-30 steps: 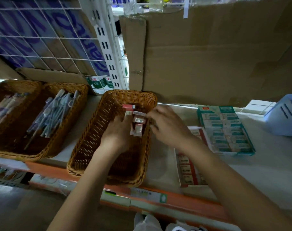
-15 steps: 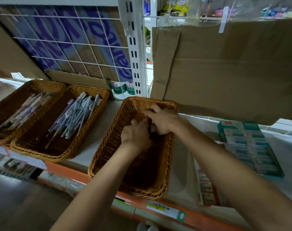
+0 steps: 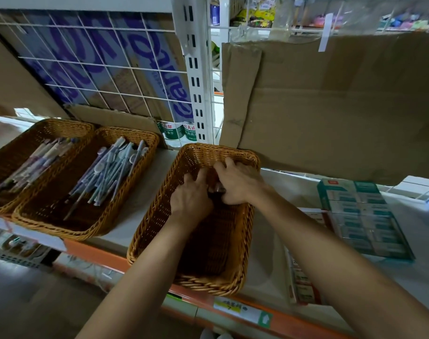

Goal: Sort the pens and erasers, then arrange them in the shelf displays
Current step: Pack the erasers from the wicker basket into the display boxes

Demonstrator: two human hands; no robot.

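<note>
Both my hands reach into the far end of a brown wicker basket (image 3: 157,216) on the shelf. My left hand (image 3: 191,198) has its fingers curled down around a small stack of erasers (image 3: 217,190), which shows only as a pale sliver between the hands. My right hand (image 3: 236,182) closes on the same stack from the right, its fingertips near the basket's far wall. Most of the erasers are hidden under the hands. The near half of this basket looks bare. Grey-blue pens (image 3: 115,172) lie in the middle basket, and pastel pens (image 3: 40,159) in the left basket.
A green box of erasers (image 3: 362,216) and a red-edged box (image 3: 304,277) lie on the shelf to the right. Cardboard sheets (image 3: 331,99) and a wire grid (image 3: 110,67) back the shelf. An orange price rail (image 3: 233,307) runs along the front edge.
Both hands have carried the stack of erasers from above the basket's middle down to its far end. The view has shifted left and tilted up.
</note>
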